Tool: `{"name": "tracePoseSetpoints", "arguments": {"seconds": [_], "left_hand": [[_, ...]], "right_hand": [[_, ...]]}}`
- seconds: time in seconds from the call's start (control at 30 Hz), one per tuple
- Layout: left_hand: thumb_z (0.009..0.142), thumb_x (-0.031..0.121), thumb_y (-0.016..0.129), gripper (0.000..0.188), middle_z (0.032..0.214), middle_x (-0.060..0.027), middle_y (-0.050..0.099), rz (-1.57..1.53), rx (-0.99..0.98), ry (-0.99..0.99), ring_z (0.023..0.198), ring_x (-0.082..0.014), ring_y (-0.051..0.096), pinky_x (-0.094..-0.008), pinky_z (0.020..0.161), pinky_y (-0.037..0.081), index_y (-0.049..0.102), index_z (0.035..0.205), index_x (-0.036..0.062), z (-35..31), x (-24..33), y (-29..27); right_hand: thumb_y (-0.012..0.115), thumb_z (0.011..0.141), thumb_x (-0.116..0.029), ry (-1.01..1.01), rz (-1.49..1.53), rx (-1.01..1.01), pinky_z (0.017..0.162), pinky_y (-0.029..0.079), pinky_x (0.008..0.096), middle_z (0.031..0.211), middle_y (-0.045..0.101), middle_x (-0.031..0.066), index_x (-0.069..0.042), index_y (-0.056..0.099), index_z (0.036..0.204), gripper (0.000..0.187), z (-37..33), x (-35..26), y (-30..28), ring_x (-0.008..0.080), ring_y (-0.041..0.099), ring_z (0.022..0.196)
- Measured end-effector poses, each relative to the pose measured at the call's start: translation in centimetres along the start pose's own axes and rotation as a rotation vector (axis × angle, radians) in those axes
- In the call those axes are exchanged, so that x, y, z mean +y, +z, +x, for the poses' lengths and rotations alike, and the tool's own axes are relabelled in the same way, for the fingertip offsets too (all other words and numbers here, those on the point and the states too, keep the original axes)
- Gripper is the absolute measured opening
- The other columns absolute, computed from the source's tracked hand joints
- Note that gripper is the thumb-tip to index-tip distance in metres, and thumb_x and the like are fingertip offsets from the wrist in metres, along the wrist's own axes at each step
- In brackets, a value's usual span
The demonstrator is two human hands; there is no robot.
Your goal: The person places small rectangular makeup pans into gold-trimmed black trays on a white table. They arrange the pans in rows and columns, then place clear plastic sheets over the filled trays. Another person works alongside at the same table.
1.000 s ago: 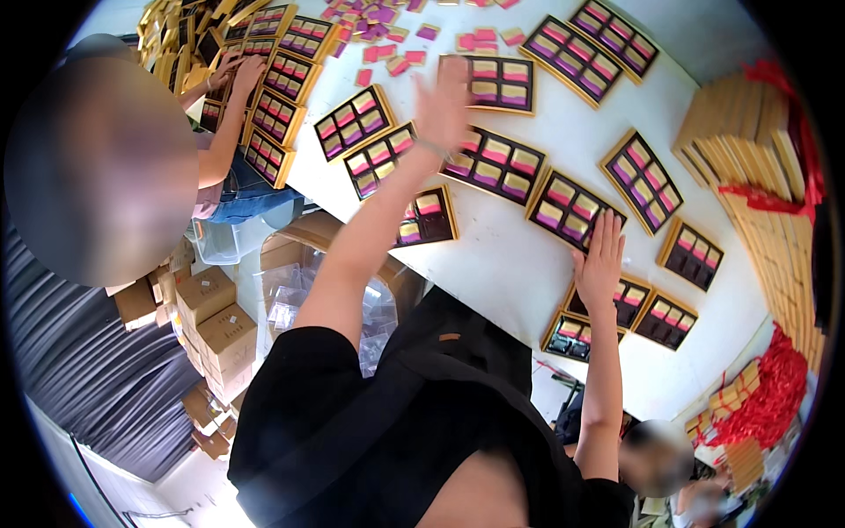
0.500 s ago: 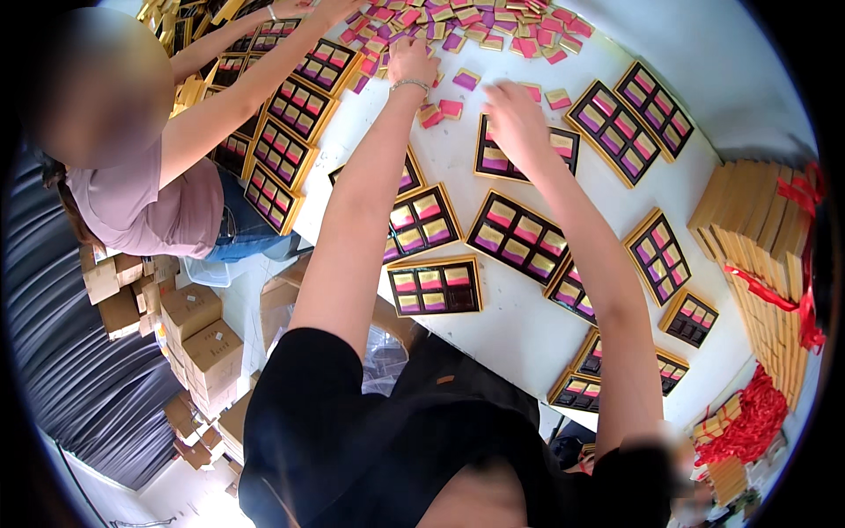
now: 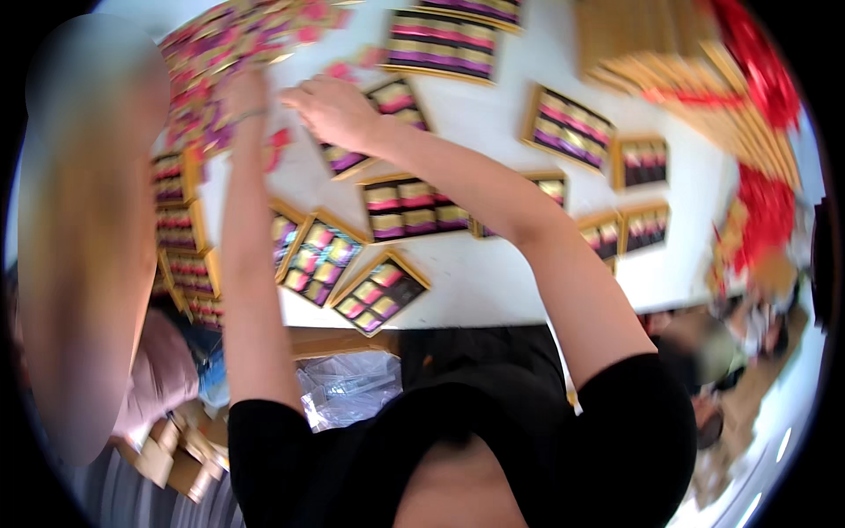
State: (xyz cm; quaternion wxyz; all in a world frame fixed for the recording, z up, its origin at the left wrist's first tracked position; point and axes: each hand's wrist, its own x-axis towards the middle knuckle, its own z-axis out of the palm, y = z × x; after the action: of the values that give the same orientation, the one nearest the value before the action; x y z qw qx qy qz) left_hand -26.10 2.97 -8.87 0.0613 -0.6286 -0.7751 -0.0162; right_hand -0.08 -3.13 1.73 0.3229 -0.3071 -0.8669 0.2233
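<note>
My left hand (image 3: 246,95) is blurred over the pile of small pink, purple and gold wrapped pieces (image 3: 195,66) at the far left of the white table; its fingers are smeared. Just right of it, my right hand (image 3: 333,113) has bent fingers drawn together; whatever they hold, if anything, is hidden. Under this hand lies a gold-edged dark box (image 3: 400,104) with wrapped pieces in it. Nearer me sit a filled box (image 3: 418,209), partly behind my right forearm, a tilted box (image 3: 321,255), and another box (image 3: 381,292) with some dark bare compartments.
More filled boxes (image 3: 570,128) lie to the right. Stacked gold boards (image 3: 647,40) and red ribbon (image 3: 759,216) are at the right side. A co-worker in a pink top (image 3: 163,374) is at the left, near a row of boxes (image 3: 189,271). Clear plastic (image 3: 352,385) lies below the table edge.
The view has swung to the right, so the table and boxes appear turned and shifted left. Both my hands now show farther left in view, still close together by the pile.
</note>
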Motion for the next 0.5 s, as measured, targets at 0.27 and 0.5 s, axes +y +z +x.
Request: {"name": "tracePoseSetpoints", "arguments": {"seconds": [0.27,0.5], "left_hand": [[0.091,0.018,0.061,0.036,0.084,-0.0045,0.066,-1.222,-0.258,-0.167,0.071,-0.0099,0.060,-0.0248,0.074,0.053,0.061,0.124,0.0024,-9.5,10.7,-13.7],[0.090,-0.005,0.052,0.028,0.108,-0.0150,0.059,-2.596,-1.410,-0.556,0.104,-0.0242,0.060,-0.0338,0.093,0.054,0.052,0.118,-0.0063,-21.6,41.0,-18.4]], "right_hand": [[0.059,0.085,0.003,1.088,0.334,0.827,0.068,0.055,0.0275,0.095,0.066,0.0103,0.001,0.061,0.104,0.019,-28.8,6.3,-29.5,0.0169,0.066,0.079],[0.062,0.082,0.003,1.193,0.571,0.904,0.066,0.056,0.0267,0.093,0.065,0.0141,0.005,0.060,0.111,0.029,-39.3,14.1,-37.1,0.0183,0.066,0.076]]}}
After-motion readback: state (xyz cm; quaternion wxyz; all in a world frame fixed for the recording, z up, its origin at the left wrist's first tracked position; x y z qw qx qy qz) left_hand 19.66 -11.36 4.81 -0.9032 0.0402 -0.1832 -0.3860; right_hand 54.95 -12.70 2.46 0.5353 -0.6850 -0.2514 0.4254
